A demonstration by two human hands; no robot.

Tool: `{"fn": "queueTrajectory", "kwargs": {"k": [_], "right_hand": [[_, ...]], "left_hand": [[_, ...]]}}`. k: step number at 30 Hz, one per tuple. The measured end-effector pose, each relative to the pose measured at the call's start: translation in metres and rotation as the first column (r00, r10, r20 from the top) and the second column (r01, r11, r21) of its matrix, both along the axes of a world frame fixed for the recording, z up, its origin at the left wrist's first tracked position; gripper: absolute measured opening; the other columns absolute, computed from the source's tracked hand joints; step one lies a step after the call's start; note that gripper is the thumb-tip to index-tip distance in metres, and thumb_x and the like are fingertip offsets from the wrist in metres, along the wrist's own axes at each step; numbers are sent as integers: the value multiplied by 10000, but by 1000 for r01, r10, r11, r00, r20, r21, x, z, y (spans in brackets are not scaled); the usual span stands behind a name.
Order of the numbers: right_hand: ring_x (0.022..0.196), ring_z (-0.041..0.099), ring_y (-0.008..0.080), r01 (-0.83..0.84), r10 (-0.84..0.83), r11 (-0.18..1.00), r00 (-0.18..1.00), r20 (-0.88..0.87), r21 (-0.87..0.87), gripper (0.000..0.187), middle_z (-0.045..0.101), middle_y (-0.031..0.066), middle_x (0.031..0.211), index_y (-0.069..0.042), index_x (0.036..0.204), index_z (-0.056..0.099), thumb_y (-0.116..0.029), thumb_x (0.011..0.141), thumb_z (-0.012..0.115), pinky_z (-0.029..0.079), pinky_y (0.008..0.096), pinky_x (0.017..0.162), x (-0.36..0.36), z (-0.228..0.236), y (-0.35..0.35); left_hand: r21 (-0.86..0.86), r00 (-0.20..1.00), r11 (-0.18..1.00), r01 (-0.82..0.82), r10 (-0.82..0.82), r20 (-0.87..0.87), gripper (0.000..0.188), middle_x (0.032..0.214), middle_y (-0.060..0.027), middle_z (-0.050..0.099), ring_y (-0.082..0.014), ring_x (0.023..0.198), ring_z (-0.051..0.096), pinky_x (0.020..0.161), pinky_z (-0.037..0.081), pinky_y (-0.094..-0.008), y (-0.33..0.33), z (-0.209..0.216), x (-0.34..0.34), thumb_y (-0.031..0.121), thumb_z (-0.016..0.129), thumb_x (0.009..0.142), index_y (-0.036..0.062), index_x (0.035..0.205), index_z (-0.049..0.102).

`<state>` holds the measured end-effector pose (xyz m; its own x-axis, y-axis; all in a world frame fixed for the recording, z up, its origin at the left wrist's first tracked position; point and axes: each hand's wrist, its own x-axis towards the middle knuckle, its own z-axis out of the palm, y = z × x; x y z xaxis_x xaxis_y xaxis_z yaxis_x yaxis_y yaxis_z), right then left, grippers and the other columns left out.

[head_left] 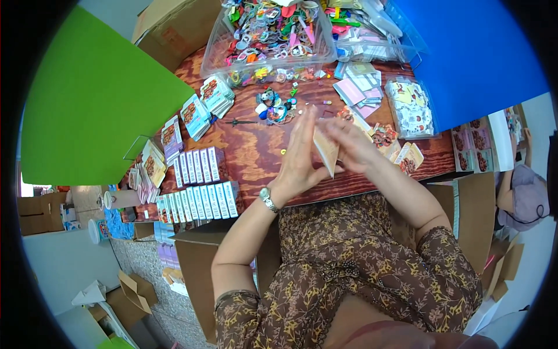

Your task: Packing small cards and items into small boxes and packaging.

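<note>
A thin, flattened cream carton point(326, 152) stands on edge between my two hands, over the near middle of the table. My left hand point(297, 152), with a watch at its wrist, lies along its left face, fingers stretched out and thumb at its lower end. From the other side my right hand point(352, 145) presses against it; its fingertips look slightly blurred. Just beyond my fingers are small trinkets and coloured bands point(275, 108). To the right of my right hand lie more printed flat cartons point(385, 136).
Two rows of upright small boxes point(197, 202) stand at the left, with carton stacks point(197, 116) behind them. A clear bin point(268, 64) of colourful trinkets is at the back. A bag of white pieces point(411, 109) sits right. Green point(99, 104) and blue panels point(476, 52) flank the table.
</note>
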<state>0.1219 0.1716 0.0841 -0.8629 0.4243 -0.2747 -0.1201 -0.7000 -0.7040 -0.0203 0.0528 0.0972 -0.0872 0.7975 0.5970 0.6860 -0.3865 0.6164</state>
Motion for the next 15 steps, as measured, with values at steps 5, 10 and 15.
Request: {"fn": "queueTrajectory", "kwargs": {"k": [5, 10, 15], "right_hand": [[1040, 682, 197, -104, -15, 737, 985, 170, 668, 354, 683, 110, 1165, -51, 1295, 607, -267, 1015, 620, 556, 352, 844, 5, -4, 28], [1020, 693, 364, -621, -733, 12, 527, 429, 784, 441, 670, 210, 1205, -53, 1208, 668, -379, 913, 708, 556, 475, 829, 10, -24, 140], [1065, 675, 409, -778, -736, 77, 378, 562, 624, 589, 625, 213, 1275, -51, 1209, 639, -451, 809, 802, 531, 493, 918, 8, -61, 161]], "left_hand": [[29, 981, 996, -80, 73, 179, 936, 1261, -165, 618, -351, 1147, 644, 958, 539, -430, -3, -16, 8, 176, 954, 621, 22, 1397, 455], [-210, 762, 975, -69, 187, 620, 749, 1194, -100, 603, -187, 1055, 665, 870, 591, -338, -19, -43, 22, 57, 864, 767, 19, 1377, 430], [-312, 739, 945, -98, 279, 613, 784, 1257, -110, 566, -190, 1095, 638, 907, 573, -326, -29, -68, 20, 24, 844, 783, 24, 1408, 371]]}}
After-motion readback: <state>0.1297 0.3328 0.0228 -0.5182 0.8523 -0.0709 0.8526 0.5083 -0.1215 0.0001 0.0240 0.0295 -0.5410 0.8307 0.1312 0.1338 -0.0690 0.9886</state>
